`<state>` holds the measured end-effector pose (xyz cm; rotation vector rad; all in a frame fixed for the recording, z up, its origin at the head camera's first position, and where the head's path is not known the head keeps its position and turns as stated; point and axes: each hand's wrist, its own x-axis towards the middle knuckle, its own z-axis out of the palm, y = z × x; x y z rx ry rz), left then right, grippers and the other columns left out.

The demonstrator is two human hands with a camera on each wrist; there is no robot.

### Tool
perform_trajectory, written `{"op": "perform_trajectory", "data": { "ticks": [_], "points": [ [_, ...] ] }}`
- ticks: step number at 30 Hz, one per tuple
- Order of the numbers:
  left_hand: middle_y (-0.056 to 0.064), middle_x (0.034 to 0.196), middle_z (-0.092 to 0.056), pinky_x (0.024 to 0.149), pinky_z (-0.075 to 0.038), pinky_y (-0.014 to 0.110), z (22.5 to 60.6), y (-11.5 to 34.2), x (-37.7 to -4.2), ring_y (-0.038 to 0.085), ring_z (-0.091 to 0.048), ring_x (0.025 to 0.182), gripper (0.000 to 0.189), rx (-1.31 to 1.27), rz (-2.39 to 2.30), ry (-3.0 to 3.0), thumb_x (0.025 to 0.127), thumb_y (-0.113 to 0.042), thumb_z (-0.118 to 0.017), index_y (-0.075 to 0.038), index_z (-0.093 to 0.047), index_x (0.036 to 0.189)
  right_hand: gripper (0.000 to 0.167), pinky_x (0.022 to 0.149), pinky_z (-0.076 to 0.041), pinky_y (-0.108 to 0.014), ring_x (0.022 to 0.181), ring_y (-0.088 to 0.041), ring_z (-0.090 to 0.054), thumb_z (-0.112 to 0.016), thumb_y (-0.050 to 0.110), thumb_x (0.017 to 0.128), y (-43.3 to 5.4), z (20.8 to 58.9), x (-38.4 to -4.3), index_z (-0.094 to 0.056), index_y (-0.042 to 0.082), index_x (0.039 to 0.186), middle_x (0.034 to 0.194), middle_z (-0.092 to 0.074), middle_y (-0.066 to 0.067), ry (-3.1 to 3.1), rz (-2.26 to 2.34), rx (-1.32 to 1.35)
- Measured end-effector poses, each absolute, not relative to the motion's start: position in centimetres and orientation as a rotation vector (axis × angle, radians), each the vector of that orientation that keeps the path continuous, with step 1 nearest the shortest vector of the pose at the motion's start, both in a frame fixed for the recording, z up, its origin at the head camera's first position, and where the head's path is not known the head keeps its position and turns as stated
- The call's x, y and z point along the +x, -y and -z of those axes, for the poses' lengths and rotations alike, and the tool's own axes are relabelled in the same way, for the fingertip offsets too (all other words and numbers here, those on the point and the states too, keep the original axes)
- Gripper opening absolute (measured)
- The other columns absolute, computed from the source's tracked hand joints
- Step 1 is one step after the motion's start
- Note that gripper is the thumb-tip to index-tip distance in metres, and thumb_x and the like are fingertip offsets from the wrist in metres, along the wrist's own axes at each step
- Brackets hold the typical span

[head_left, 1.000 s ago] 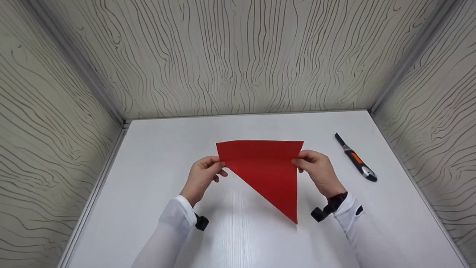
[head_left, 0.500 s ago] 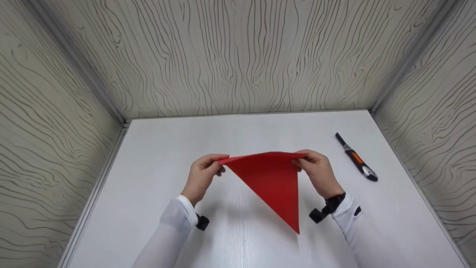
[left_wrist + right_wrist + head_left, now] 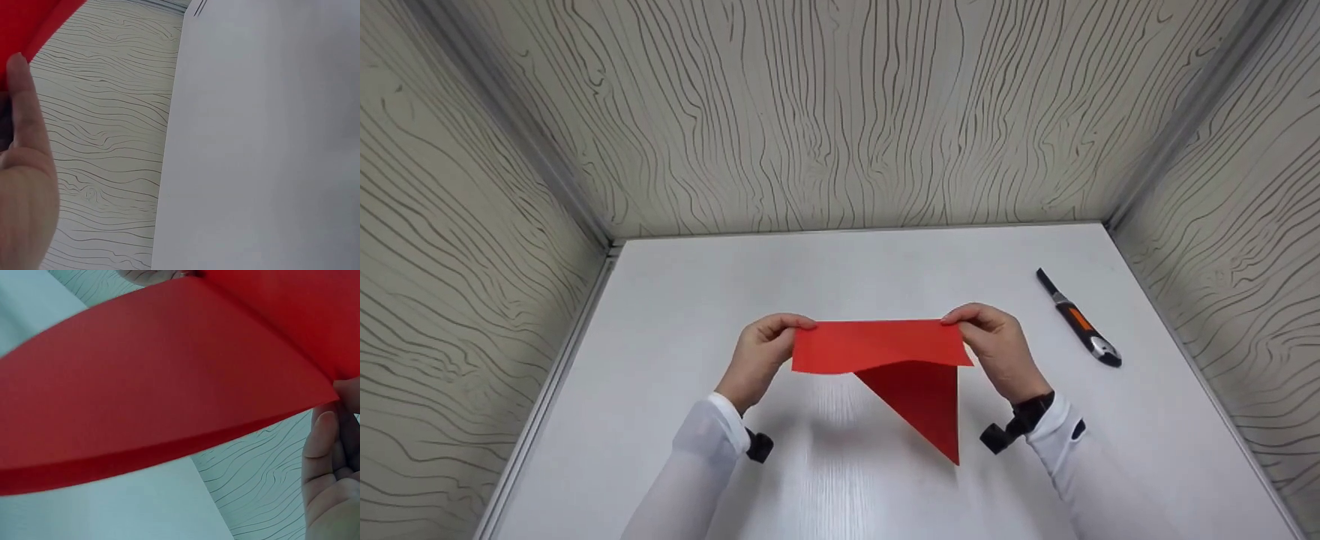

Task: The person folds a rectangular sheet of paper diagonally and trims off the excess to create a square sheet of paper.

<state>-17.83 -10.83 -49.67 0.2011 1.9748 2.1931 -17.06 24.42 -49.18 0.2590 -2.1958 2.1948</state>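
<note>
A sheet of red paper point(image 3: 877, 343) is held up over the white table between both hands. Its top strip is folded down toward the person, and a triangular part hangs below on the right, its tip pointing down. My left hand point(image 3: 761, 356) pinches the fold's left end, and my right hand point(image 3: 1001, 349) pinches the right end. In the right wrist view, the red paper point(image 3: 152, 382) spreads wide, with the right hand's fingers point(image 3: 323, 439) at its corner. The left wrist view catches only a corner of the red paper point(image 3: 28, 28) above the left thumb.
A utility knife point(image 3: 1078, 319) with a black and orange handle lies at the right of the white table point(image 3: 682, 292). Wood-patterned walls point(image 3: 840, 112) enclose the table at the back and both sides. A small black camera sits on each wrist.
The paper's top strip, upright one second ago, has been folded down toward the person. The fingertips of both hands have shifted onto the fold's ends. The knife has stayed put.
</note>
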Motion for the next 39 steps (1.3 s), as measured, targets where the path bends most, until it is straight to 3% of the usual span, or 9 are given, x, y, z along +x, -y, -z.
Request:
{"op": "perform_trajectory", "data": {
  "ticks": [3,7,10,15,19,24,28,35,39],
  "points": [
    [0.018,0.119,-0.068,0.096,-0.055,0.040,49.57,11.05,-17.72,0.035,-0.068,0.104,0.030,0.202,-2.205,-1.929,0.103,-0.015,-0.050,-0.003,-0.074,0.116,0.020,0.084,-0.056,-0.034,0.100,-0.033,-0.064,-0.053,-0.002,0.101,-24.30,49.22,-17.06,-0.072,-0.002,0.109,0.108,-0.068,-0.018,2.227,-2.165,0.255],
    [0.017,0.114,-0.069,0.095,-0.055,0.039,49.54,10.94,-17.71,0.033,-0.067,0.102,0.031,0.142,-2.154,-1.989,0.098,-0.032,-0.069,-0.006,-0.073,0.115,0.020,0.084,-0.056,-0.034,0.101,-0.033,-0.064,-0.054,0.002,0.103,-24.22,49.33,-17.00,-0.073,0.000,0.110,0.110,-0.068,-0.017,2.257,-2.149,0.245],
    [0.015,0.107,-0.069,0.092,-0.056,0.037,49.66,10.82,-17.78,0.029,-0.066,0.097,0.031,0.102,-2.126,-2.042,0.090,-0.029,-0.081,-0.008,-0.072,0.111,0.020,0.086,-0.057,-0.035,0.101,-0.033,-0.065,-0.055,0.003,0.103,-24.20,49.40,-16.99,-0.072,0.000,0.112,0.110,-0.068,-0.017,2.257,-2.154,0.257],
    [0.014,0.104,-0.069,0.090,-0.055,0.035,49.77,10.85,-17.96,0.028,-0.064,0.095,0.015,0.139,-2.111,-2.065,0.093,-0.013,-0.076,-0.006,-0.073,0.107,0.019,0.086,-0.057,-0.036,0.098,-0.032,-0.066,-0.058,0.002,0.102,-24.21,49.52,-17.09,-0.070,-0.004,0.115,0.109,-0.068,-0.019,2.206,-2.205,0.280],
    [0.011,0.106,-0.070,0.089,-0.055,0.034,49.62,10.96,-17.98,0.027,-0.065,0.097,0.010,0.198,-2.017,-2.160,0.096,-0.010,-0.070,-0.008,-0.076,0.104,0.019,0.081,-0.058,-0.034,0.091,-0.029,-0.067,-0.059,0.002,0.101,-24.15,49.65,-17.12,-0.066,-0.008,0.116,0.106,-0.068,-0.018,2.163,-2.264,0.299],
    [0.001,0.108,-0.071,0.089,-0.055,0.035,49.30,10.97,-17.84,0.022,-0.066,0.101,0.017,0.314,-1.854,-2.345,0.099,-0.010,-0.065,-0.019,-0.080,0.103,0.017,0.076,-0.057,-0.032,0.085,-0.026,-0.066,-0.059,0.000,0.100,-24.14,49.75,-17.23,-0.061,-0.011,0.113,0.101,-0.068,-0.018,2.144,-2.300,0.326],
    [-0.004,0.109,-0.069,0.089,-0.056,0.035,49.09,10.72,-17.63,0.019,-0.064,0.103,0.023,0.338,-1.779,-2.440,0.100,-0.012,-0.064,-0.027,-0.081,0.104,0.015,0.079,-0.058,-0.033,0.090,-0.028,-0.067,-0.057,0.001,0.102,-24.14,49.73,-17.24,-0.063,-0.008,0.112,0.105,-0.068,-0.019,2.152,-2.324,0.290],
    [-0.005,0.109,-0.069,0.088,-0.056,0.035,48.98,10.39,-17.41,0.019,-0.064,0.102,0.027,0.281,-1.795,-2.457,0.099,-0.010,-0.062,-0.028,-0.081,0.107,0.025,0.093,-0.055,-0.034,0.099,-0.033,-0.066,-0.045,0.005,0.105,-23.91,49.45,-17.12,-0.063,-0.008,0.116,0.112,-0.065,-0.020,2.178,-2.304,0.234],
    [-0.003,0.109,-0.069,0.087,-0.056,0.035,48.97,10.16,-17.37,0.021,-0.065,0.102,0.026,0.268,-1.825,-2.434,0.099,-0.010,-0.063,-0.027,-0.081,0.109,0.024,0.090,-0.055,-0.034,0.100,-0.034,-0.063,-0.056,0.016,0.105,-23.70,49.30,-16.94,-0.062,-0.002,0.120,0.114,-0.064,-0.019,2.245,-2.216,0.235]
  ]
}}
